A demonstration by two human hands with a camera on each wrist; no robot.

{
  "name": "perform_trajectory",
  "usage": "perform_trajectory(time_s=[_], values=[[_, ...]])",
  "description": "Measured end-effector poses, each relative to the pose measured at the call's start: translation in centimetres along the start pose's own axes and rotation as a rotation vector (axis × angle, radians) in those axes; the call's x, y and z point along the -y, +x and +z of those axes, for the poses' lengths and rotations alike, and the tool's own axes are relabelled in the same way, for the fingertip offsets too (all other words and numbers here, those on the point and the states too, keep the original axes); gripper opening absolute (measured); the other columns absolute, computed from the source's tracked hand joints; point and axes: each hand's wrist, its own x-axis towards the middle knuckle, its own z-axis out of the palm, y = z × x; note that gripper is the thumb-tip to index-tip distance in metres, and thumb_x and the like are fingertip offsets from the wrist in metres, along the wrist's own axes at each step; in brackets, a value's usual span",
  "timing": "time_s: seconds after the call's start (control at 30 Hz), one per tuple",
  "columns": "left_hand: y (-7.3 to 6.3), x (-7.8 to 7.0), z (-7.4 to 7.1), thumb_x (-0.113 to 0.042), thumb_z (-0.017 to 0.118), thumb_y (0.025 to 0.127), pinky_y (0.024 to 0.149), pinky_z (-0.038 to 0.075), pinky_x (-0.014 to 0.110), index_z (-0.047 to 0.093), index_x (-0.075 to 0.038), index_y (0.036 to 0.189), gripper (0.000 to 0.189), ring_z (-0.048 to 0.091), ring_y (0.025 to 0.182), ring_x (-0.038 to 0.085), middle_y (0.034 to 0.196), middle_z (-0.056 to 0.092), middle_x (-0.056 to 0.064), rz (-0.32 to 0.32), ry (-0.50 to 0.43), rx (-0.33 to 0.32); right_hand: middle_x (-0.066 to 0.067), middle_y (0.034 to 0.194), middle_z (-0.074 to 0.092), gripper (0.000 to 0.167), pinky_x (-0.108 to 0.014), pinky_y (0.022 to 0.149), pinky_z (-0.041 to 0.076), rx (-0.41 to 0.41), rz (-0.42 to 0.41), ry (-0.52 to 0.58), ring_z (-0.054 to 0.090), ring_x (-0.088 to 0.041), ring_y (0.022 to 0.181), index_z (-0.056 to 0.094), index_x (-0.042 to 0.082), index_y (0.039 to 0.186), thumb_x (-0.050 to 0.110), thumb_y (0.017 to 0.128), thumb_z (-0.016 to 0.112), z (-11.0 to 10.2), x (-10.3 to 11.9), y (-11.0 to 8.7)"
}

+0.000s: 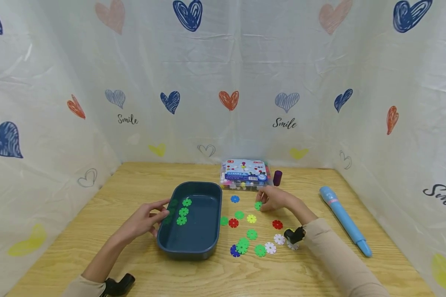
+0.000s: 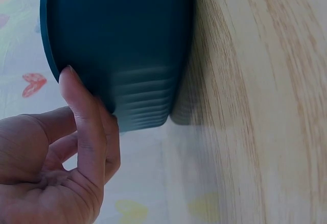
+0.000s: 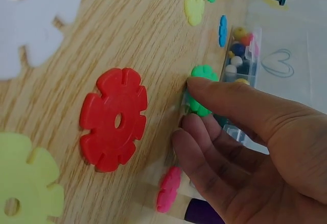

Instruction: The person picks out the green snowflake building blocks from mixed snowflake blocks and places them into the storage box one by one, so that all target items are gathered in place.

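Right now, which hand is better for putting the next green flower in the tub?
Probably the right hand: it pinches a green flower, near the loose flowers. The left hand touches the tub at its left side, with the tub between it and those flowers.

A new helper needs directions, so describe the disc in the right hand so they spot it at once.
From the dark tray on the wooden table, look right to the scattered notched discs. At their far edge, in front of the clear plastic box, is the right hand. It pinches the green disc; the other green discs lie among the scatter or in the tray.
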Motion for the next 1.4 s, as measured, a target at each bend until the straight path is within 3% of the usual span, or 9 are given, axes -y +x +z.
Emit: perform_trajectory(time_s=[0.37, 0.53, 0.8, 1.03, 1.23, 1.4], values=[[-0.1, 0.0, 0.0, -0.025, 0.055, 0.101, 0.050, 0.057, 0.037, 0.033, 0.001, 0.151, 0.060, 0.055, 0.069, 0.011, 0.113, 0.050, 0.028, -0.006, -0.009, 0.007, -0.009, 0.090, 0.066, 0.011, -0.022, 0.061, 0.050, 0.018, -0.028, 0.007, 0.059, -0.014, 0.077, 0.066, 0.004, 0.098, 0.001, 0.087, 0.066, -0.5, -0.6, -0.6], [0.0, 0.1, 0.0, -0.025, 0.055, 0.101, 0.050, 0.057, 0.037, 0.034, 0.001, 0.151, 0.060, 0.055, 0.069, 0.011, 0.111, 0.050, 0.028, -0.004, -0.005, 0.004, -0.013, 0.088, 0.068, 0.011, -0.031, 0.059, 0.055, 0.041, -0.057, 0.067, 0.062, -0.020, 0.072, 0.065, -0.001, 0.099, -0.002, 0.090, 0.060, -0.8, -0.5, -1.0], [0.1, 0.2, 0.0, -0.024, 0.054, 0.101, 0.050, 0.058, 0.037, 0.034, 0.002, 0.151, 0.059, 0.056, 0.069, 0.011, 0.109, 0.051, 0.028, 0.000, 0.005, 0.004, -0.009, 0.086, 0.068, 0.011, -0.021, 0.064, 0.052, 0.011, -0.133, 0.002, 0.064, -0.019, 0.074, 0.067, 0.002, 0.099, 0.002, 0.094, 0.058, -1.3, -0.3, -0.8], [0.0, 0.1, 0.1, -0.025, 0.054, 0.101, 0.050, 0.057, 0.038, 0.033, 0.001, 0.151, 0.060, 0.056, 0.069, 0.014, 0.108, 0.050, 0.027, -0.004, -0.003, 0.004, -0.012, 0.086, 0.069, 0.011, -0.038, 0.068, 0.060, 0.011, -0.125, 0.060, 0.067, -0.033, 0.074, 0.067, 0.002, 0.100, 0.003, 0.095, 0.057, -1.7, 0.1, -0.5], [0.0, 0.0, 0.1, -0.026, 0.054, 0.101, 0.050, 0.057, 0.038, 0.033, 0.000, 0.151, 0.061, 0.056, 0.069, 0.015, 0.112, 0.050, 0.028, -0.009, -0.006, 0.002, -0.016, 0.085, 0.069, 0.012, -0.033, 0.067, 0.061, 0.018, -0.169, 0.093, 0.067, -0.025, 0.071, 0.067, -0.002, 0.102, 0.001, 0.096, 0.056, -2.2, 0.9, -0.2], [0.0, -0.1, 0.0, -0.026, 0.054, 0.101, 0.050, 0.057, 0.038, 0.033, 0.000, 0.152, 0.060, 0.056, 0.068, 0.015, 0.112, 0.050, 0.028, -0.006, -0.007, 0.004, -0.017, 0.085, 0.068, 0.013, -0.034, 0.072, 0.062, 0.031, -0.188, 0.136, 0.069, -0.035, 0.079, 0.065, -0.005, 0.103, 0.000, 0.097, 0.055, -2.7, 2.1, -0.1]])
